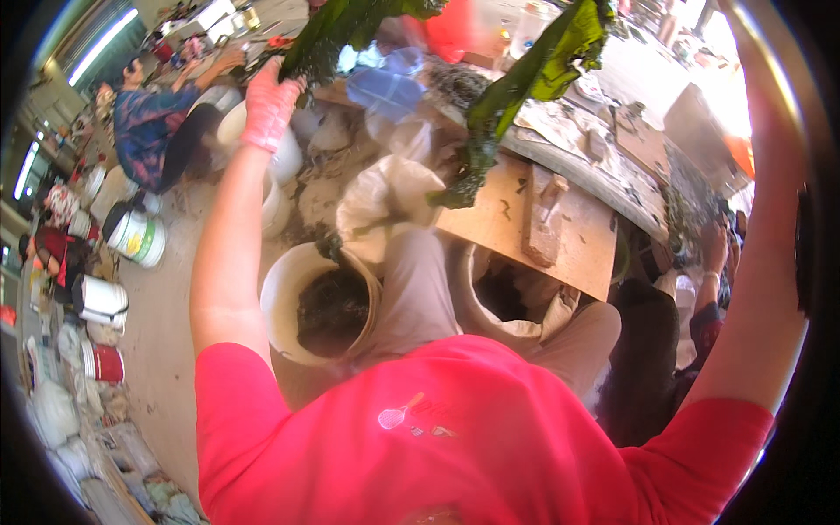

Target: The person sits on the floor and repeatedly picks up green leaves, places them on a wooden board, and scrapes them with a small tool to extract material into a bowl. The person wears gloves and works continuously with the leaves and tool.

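Observation:
My left hand (272, 105), in a thin pinkish glove or wrap, is raised at the upper left and grips a broad, wet green seaweed blade (351, 36), which looks like kelp. Another long stretch of seaweed (508, 92) hangs at the upper middle, its lower end over the near left part of a wooden board (472, 220). Whether both stretches are one blade cannot be seen. My right arm reaches up along the right side, and the hand is out of view. On the board lies a worn wooden block (546, 216) with a smaller piece on it.
A white bucket (275, 305) with dark contents stands by my left leg; a sack-lined container (467, 275) sits between my knees. Co-workers sit at left (147, 125) and right (709, 315). Beyond the board is a cluttered table (590, 180). Buckets (141, 239) line the left floor.

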`<move>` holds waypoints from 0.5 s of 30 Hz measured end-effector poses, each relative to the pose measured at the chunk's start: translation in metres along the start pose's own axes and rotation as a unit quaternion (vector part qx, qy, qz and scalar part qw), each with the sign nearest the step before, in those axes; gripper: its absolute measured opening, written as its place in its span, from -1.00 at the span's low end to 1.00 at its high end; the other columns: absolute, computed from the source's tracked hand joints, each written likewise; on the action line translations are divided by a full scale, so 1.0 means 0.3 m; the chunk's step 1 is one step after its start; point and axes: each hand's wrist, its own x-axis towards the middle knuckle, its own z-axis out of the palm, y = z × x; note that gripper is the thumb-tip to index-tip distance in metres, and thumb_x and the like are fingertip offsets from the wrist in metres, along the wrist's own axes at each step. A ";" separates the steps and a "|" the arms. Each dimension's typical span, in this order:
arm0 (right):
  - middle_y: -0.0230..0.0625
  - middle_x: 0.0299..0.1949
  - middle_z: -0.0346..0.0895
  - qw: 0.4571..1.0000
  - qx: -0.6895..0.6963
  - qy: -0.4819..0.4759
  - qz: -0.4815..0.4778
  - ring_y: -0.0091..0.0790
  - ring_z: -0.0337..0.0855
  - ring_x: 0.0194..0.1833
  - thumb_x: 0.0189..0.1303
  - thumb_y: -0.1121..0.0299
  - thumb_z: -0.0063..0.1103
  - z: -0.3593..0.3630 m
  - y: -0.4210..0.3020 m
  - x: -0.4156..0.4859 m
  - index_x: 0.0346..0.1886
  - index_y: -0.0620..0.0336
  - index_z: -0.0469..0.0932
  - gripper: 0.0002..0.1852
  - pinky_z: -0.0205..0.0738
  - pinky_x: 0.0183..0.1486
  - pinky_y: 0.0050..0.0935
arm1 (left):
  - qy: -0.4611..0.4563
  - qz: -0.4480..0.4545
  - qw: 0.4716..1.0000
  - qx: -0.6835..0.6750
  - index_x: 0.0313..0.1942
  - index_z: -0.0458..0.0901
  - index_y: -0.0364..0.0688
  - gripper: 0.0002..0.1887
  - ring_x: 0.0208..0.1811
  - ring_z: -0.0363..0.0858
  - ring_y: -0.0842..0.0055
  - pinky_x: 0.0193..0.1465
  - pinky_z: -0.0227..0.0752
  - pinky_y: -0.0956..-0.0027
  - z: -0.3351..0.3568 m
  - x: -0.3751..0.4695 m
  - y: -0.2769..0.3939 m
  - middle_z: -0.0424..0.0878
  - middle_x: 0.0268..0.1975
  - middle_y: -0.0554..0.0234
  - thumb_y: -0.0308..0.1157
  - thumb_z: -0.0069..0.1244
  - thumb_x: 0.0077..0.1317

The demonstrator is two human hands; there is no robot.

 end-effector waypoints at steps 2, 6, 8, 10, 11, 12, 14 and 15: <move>-0.32 -0.41 0.57 0.997 -0.058 0.042 0.029 -0.36 0.56 -0.31 0.15 0.39 0.01 -0.090 0.075 -0.049 -0.30 0.20 0.53 -0.86 0.41 -0.14 -0.43 | -0.050 -0.043 0.985 -0.158 -0.19 0.50 -0.32 -0.75 -0.32 0.45 0.64 -0.23 0.34 0.58 0.076 0.074 0.030 0.57 -0.34 0.30 -0.59 -0.02 0.06; -0.34 -0.42 0.56 0.974 -0.171 0.130 0.077 -0.37 0.55 -0.32 0.15 0.41 0.00 -0.255 0.199 -0.151 -0.30 0.20 0.53 -0.86 0.42 -0.16 -0.44 | -0.175 -0.014 0.956 -0.235 -0.16 0.52 -0.32 -0.75 -0.31 0.46 0.67 -0.22 0.35 0.58 0.233 0.075 0.203 0.57 -0.30 0.36 -0.52 0.02 0.11; -0.34 -0.42 0.56 0.961 -0.207 0.165 0.086 -0.37 0.55 -0.33 0.15 0.42 -0.01 -0.293 0.286 -0.176 -0.30 0.20 0.53 -0.87 0.42 -0.17 -0.44 | -0.253 -0.059 0.913 -0.315 -0.17 0.52 -0.30 -0.78 -0.43 0.44 0.71 -0.39 0.31 0.63 0.273 0.063 0.210 0.56 -0.35 0.36 -0.47 -0.01 0.15; -0.35 -0.42 0.56 0.946 -0.247 0.187 0.092 -0.38 0.54 -0.33 0.15 0.43 -0.01 -0.310 0.386 -0.200 -0.29 0.20 0.53 -0.87 0.42 -0.18 -0.45 | -0.328 -0.096 0.856 -0.388 -0.18 0.49 -0.28 -0.79 -0.67 0.32 0.73 -0.65 0.17 0.63 0.322 0.027 0.211 0.51 -0.47 0.37 -0.38 -0.05 0.20; -0.35 -0.42 0.56 0.938 -0.271 0.193 0.095 -0.38 0.54 -0.33 0.15 0.44 -0.02 -0.313 0.431 -0.212 -0.29 0.20 0.53 -0.87 0.42 -0.19 -0.45 | -0.339 -0.095 0.851 -0.389 -0.18 0.46 -0.27 -0.72 -0.68 0.31 0.71 -0.67 0.16 0.61 0.358 0.023 0.215 0.45 -0.53 0.37 -0.29 -0.02 0.19; -0.36 -0.42 0.55 0.931 -0.294 0.196 0.095 -0.38 0.54 -0.33 0.14 0.44 -0.02 -0.305 0.470 -0.234 -0.29 0.20 0.53 -0.87 0.42 -0.20 -0.45 | -0.350 -0.097 0.846 -0.390 -0.17 0.44 -0.27 -0.65 -0.70 0.30 0.69 -0.68 0.16 0.59 0.395 0.012 0.221 0.40 -0.59 0.37 -0.19 0.00 0.18; -0.36 -0.42 0.55 0.917 -0.338 0.196 0.083 -0.38 0.54 -0.34 0.14 0.45 -0.03 -0.263 0.542 -0.288 -0.29 0.20 0.52 -0.87 0.42 -0.21 -0.46 | -0.358 -0.108 0.843 -0.386 -0.16 0.42 -0.26 -0.53 -0.71 0.28 0.71 -0.67 0.16 0.59 0.461 -0.024 0.259 0.37 -0.62 0.40 -0.03 0.05 0.15; -0.37 -0.42 0.55 0.915 -0.350 0.190 0.070 -0.39 0.54 -0.34 0.14 0.46 -0.03 -0.217 0.571 -0.326 -0.29 0.20 0.52 -0.87 0.42 -0.21 -0.46 | -0.366 -0.086 0.853 -0.361 -0.16 0.44 -0.25 -0.56 -0.69 0.29 0.73 -0.66 0.17 0.61 0.497 -0.039 0.271 0.39 -0.59 0.41 -0.06 0.04 0.15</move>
